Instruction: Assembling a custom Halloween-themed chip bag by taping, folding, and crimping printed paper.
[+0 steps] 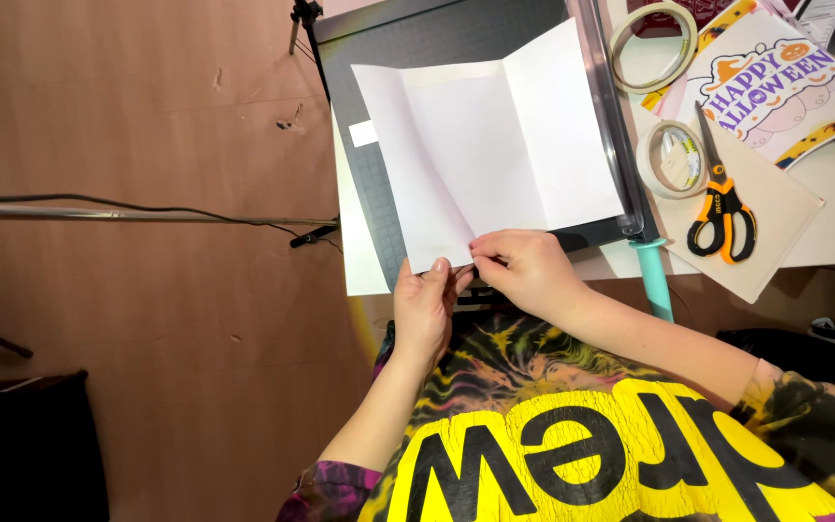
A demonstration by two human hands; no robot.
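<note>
The person wears a short-sleeved tie-dye T-shirt (630, 435) filling the lower right of the frame, swirled in black, yellow, orange and purple. A broad yellow panel with large cracked black lettering crosses its front. Both forearms are bare; the left hand (424, 307) and right hand (526, 273) carry no rings or watch.

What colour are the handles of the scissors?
Orange and black, on the scissors; the head view shows them clearly.

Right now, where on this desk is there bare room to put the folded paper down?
The dark cutting mat is bare above the folded white paper that the left hand and right hand hold. The table's right side is crowded: two tape rolls, orange scissors on a tan sheet, a printed card.
</note>
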